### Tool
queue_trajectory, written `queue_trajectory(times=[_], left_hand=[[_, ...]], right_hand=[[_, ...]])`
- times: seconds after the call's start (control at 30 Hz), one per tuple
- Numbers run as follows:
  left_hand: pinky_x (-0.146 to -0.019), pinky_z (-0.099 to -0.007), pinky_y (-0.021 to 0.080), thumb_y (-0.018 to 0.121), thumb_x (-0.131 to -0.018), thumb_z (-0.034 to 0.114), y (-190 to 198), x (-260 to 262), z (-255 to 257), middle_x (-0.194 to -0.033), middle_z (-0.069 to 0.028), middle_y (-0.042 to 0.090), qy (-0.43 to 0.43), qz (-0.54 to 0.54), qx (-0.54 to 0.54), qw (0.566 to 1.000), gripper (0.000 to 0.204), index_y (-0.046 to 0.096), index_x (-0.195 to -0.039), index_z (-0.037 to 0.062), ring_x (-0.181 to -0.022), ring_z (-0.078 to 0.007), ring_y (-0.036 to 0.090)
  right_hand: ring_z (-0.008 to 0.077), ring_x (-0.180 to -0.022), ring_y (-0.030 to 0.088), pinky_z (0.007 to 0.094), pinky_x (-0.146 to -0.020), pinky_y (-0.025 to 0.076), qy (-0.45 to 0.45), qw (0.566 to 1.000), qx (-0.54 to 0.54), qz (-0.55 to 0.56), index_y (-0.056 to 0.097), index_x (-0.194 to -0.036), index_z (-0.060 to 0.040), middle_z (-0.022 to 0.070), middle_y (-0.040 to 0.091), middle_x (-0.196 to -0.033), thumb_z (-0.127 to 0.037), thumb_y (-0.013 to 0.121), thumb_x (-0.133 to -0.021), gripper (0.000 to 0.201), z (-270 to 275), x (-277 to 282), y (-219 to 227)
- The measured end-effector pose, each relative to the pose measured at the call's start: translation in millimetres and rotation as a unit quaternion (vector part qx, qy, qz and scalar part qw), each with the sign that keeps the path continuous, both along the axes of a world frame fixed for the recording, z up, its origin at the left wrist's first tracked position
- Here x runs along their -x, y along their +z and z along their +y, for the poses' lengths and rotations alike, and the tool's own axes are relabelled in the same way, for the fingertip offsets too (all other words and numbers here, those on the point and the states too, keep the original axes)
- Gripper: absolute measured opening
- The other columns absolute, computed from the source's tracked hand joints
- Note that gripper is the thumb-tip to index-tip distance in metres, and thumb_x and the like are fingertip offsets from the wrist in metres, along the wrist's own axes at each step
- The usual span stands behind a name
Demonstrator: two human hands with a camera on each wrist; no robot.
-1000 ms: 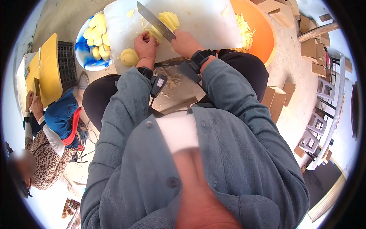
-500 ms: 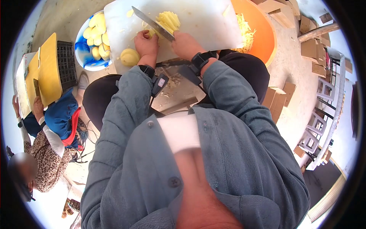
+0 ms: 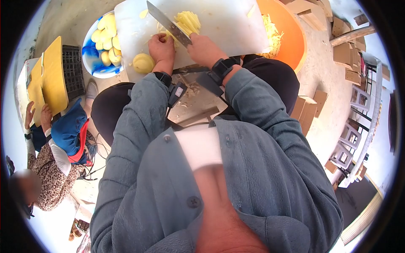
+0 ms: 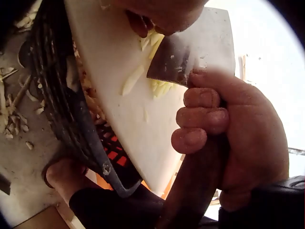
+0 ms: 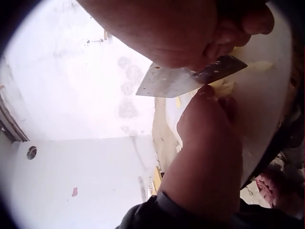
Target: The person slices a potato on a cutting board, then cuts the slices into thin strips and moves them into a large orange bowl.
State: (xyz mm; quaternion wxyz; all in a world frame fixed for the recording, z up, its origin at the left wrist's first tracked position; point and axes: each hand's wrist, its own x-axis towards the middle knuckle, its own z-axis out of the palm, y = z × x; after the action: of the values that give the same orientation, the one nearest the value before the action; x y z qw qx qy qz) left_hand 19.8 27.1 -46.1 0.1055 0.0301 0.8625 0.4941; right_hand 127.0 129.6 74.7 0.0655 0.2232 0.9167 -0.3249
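Note:
A cleaver (image 3: 165, 22) is held by its handle in my right hand (image 3: 206, 49), its blade slanting up and left over a white cutting board (image 3: 232, 29). My left hand (image 3: 162, 49), fingertips bent, holds potato slices (image 3: 162, 29) beside the blade. To the blade's right lies a pile of cut potato strips (image 3: 188, 21). A peeled potato (image 3: 143, 63) sits at the board's near left corner. The left wrist view shows the right fingers (image 4: 200, 117) curled round the dark handle. In the right wrist view, the blade (image 5: 171, 82) stands close to the left hand (image 5: 205, 124).
On the left, a blue and white basin (image 3: 90, 52) contains several peeled potatoes. An orange basin (image 3: 297, 42) with potato strips stands right of the board. Another person (image 3: 55, 177) sits at the far left by a yellow board (image 3: 55, 80). Cardboard boxes (image 3: 306, 111) lie at the right.
The cleaver has shifted slightly left, and its tip dipped and rose again. My left hand has moved a little, staying by the slices. The other person's hands have moved at the yellow board.

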Motion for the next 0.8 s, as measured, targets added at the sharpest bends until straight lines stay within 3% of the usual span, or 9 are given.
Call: queue_trajectory(times=[0.8], left_hand=[[-0.073,-0.0371,0.051,0.076,-0.072,0.023,24.2,-6.4,4.9,-0.09,-0.0086,0.06,-0.009,0.046,0.074,0.996,0.031,0.068,-0.1,0.0109,-0.079,-0.0261,0.062]], right_hand=[[0.0418,-0.087,0.065,0.0464,-0.079,0.052,0.001,1.0,-0.007,-0.006,0.055,-0.095,0.0067,0.0292,0.065,-0.084,-0.009,0.055,-0.081,0.021,-8.4,3.3,-10.5]])
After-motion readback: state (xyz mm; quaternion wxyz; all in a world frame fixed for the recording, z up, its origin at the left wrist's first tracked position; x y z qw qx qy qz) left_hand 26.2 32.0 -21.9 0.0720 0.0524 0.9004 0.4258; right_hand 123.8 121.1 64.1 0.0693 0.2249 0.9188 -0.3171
